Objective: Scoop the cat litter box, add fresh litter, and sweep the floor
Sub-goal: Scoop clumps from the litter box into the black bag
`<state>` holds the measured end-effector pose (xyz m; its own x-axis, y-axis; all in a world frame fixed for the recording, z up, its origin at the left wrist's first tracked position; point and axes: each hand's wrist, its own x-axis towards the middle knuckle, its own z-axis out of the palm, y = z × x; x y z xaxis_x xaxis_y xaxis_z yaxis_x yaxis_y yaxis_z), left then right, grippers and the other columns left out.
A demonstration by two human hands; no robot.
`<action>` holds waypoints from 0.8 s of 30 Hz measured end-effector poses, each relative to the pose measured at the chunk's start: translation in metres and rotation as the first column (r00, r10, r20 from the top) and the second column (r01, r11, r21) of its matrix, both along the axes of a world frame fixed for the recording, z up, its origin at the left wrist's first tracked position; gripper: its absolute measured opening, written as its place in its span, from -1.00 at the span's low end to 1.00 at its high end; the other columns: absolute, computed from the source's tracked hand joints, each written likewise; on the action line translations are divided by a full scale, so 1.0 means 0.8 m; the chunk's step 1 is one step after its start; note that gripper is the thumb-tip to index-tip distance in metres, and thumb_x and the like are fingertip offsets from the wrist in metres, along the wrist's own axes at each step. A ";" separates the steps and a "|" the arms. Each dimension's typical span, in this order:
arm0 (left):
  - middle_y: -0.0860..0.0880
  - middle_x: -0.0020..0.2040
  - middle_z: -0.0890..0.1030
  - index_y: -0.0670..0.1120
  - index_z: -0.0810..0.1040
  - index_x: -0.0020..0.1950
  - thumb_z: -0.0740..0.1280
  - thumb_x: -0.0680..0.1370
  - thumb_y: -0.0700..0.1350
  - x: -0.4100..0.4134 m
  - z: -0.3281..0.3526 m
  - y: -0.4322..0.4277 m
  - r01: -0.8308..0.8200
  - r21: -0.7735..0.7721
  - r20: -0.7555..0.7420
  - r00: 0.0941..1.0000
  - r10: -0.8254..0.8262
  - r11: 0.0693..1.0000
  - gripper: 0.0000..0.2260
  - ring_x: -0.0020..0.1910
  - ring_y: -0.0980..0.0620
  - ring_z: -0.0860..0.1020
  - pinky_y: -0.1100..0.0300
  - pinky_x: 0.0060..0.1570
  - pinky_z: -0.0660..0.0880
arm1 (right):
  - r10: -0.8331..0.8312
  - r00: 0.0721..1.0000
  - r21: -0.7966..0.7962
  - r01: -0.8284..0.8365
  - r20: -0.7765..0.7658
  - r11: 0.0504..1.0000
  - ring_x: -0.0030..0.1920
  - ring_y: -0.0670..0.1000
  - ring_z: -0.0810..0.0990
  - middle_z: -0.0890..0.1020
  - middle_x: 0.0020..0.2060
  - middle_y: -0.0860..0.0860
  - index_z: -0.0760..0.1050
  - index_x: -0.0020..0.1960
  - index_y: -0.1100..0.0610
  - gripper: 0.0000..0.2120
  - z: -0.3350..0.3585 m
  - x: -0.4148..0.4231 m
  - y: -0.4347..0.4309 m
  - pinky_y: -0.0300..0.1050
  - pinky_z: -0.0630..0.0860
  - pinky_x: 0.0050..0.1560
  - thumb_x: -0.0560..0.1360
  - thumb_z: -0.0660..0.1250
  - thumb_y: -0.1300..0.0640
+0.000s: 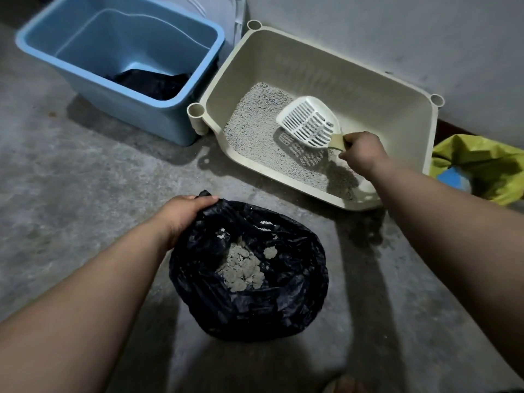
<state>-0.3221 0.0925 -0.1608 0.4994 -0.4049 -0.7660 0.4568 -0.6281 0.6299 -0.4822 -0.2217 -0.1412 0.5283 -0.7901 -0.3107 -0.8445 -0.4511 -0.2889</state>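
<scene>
With arm stretched forward, the right hand [363,153] grips the scoop [309,122] above the litter in the litter box [382,89], while the left hand [181,212] pinches the black bag's [255,304] rim on the floor.

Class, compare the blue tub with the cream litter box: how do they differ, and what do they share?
The blue tub is deep with a plain rim; the cream litter box is shallower, with round corner sockets. The blue tub holds something dark and crumpled; the cream litter box holds grey litter, with the scoop above it. Both are open-topped and stand on the floor.
</scene>
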 end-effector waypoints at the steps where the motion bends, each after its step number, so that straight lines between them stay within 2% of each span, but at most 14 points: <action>1: -0.21 -0.08 0.67 -0.22 0.53 0.21 0.45 0.42 0.01 -0.001 0.001 -0.001 0.001 -0.001 -0.001 1.000 -0.001 1.000 -0.55 -0.18 -0.15 0.64 0.06 -0.01 0.57 | -0.001 1.000 -0.001 0.001 -0.002 1.000 -0.22 0.10 0.41 0.43 -0.38 0.08 0.33 -0.37 0.10 -0.70 0.000 -0.002 -0.001 -0.18 0.23 -0.25 0.46 0.33 0.31; 4: -0.20 -0.10 0.67 -0.21 0.54 0.19 0.44 0.42 0.01 -0.005 0.004 -0.003 0.002 0.000 -0.009 1.000 -0.002 1.000 -0.57 -0.21 -0.14 0.64 0.09 -0.05 0.58 | 0.020 0.999 -0.051 -0.022 -0.045 0.998 -0.23 0.12 0.41 0.44 -0.32 0.09 0.27 -0.41 0.07 -0.65 0.000 -0.006 -0.004 -0.15 0.20 -0.39 0.45 0.34 0.29; 7: -0.19 -0.13 0.67 -0.22 0.55 0.16 0.44 0.43 0.01 -0.006 0.005 -0.004 0.007 -0.004 -0.016 1.000 -0.007 1.000 -0.59 -0.23 -0.13 0.64 0.09 -0.06 0.57 | 0.037 0.997 -0.074 -0.042 -0.070 0.996 -0.23 0.12 0.42 0.47 -0.26 0.10 0.28 -0.41 0.08 -0.67 -0.001 -0.009 -0.007 -0.18 0.19 -0.43 0.43 0.33 0.29; 11: -0.21 -0.10 0.67 -0.21 0.54 0.19 0.45 0.42 0.01 -0.008 0.007 -0.005 0.008 -0.007 -0.008 1.000 -0.008 1.000 -0.57 -0.21 -0.13 0.64 0.06 0.00 0.57 | 0.039 0.993 -0.101 -0.051 -0.114 0.994 -0.20 0.14 0.45 0.51 -0.20 0.14 0.37 -0.34 0.15 -0.78 -0.002 -0.014 -0.008 -0.17 0.28 -0.22 0.42 0.33 0.29; 14: -0.20 -0.11 0.67 -0.22 0.55 0.17 0.44 0.43 0.00 -0.007 0.008 -0.004 0.010 -0.006 -0.009 1.000 -0.010 1.000 -0.58 -0.22 -0.13 0.64 0.09 -0.04 0.58 | -0.033 0.981 -0.173 0.000 -0.190 0.985 -0.18 0.15 0.44 0.52 -0.16 0.15 0.47 -0.16 0.16 -0.95 0.006 -0.015 -0.011 -0.14 0.35 -0.16 0.45 0.28 0.29; 17: -0.21 -0.10 0.67 -0.23 0.55 0.17 0.45 0.42 0.00 -0.005 0.008 -0.001 0.007 -0.007 -0.009 1.000 -0.007 1.000 -0.58 -0.20 -0.14 0.65 0.10 -0.06 0.58 | -0.067 0.936 -0.199 -0.003 -0.344 0.980 -0.21 0.15 0.46 0.48 -0.25 0.12 0.47 -0.14 0.24 -0.98 0.026 -0.010 -0.020 -0.09 0.43 -0.14 0.46 0.28 0.29; 19: -0.22 -0.08 0.67 -0.23 0.55 0.16 0.45 0.42 0.00 -0.003 0.007 0.002 0.010 -0.005 -0.009 1.000 -0.010 1.000 -0.58 -0.19 -0.14 0.65 0.09 -0.04 0.58 | -0.017 0.888 -0.126 -0.046 -0.459 0.991 -0.27 0.12 0.47 0.49 -0.32 0.09 0.52 -0.14 0.29 -0.86 0.041 -0.004 -0.028 -0.08 0.48 -0.10 0.43 0.39 0.20; 21: -0.21 -0.07 0.67 -0.23 0.54 0.18 0.45 0.42 0.00 -0.001 0.005 0.003 0.005 -0.004 -0.015 1.000 -0.005 1.000 -0.57 -0.20 -0.13 0.65 0.12 -0.09 0.59 | 0.013 0.844 -0.019 -0.027 -0.535 0.999 -0.25 0.12 0.55 0.58 -0.34 0.05 0.54 -0.27 0.24 -0.71 0.055 0.004 -0.025 -0.08 0.48 -0.06 0.40 0.45 0.01; 23: -0.21 -0.06 0.67 -0.23 0.52 0.21 0.45 0.42 0.01 0.001 0.003 0.006 0.001 -0.006 -0.022 1.000 -0.001 1.000 -0.54 -0.21 -0.11 0.65 0.14 -0.13 0.59 | 0.028 0.794 0.002 -0.034 -0.608 0.999 -0.18 0.13 0.60 0.60 -0.34 0.05 0.54 -0.33 0.18 -0.66 0.057 0.011 -0.018 -0.08 0.50 -0.06 0.37 0.45 -0.09; 24: -0.21 -0.05 0.67 -0.22 0.52 0.22 0.45 0.42 0.01 0.003 0.002 0.007 0.004 -0.001 -0.027 1.000 -0.004 1.000 -0.53 -0.19 -0.12 0.66 0.13 -0.12 0.59 | 0.054 0.797 -0.015 -0.080 -0.601 0.997 -0.18 0.14 0.57 0.55 -0.35 0.07 0.53 -0.31 0.19 -0.68 0.053 0.015 -0.011 -0.09 0.48 -0.12 0.38 0.44 -0.07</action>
<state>-0.3200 0.0980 -0.1590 0.4771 -0.4071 -0.7788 0.4714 -0.6294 0.6178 -0.4703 -0.2306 -0.0988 0.2982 -0.7775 -0.5537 -0.8103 -0.5128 0.2837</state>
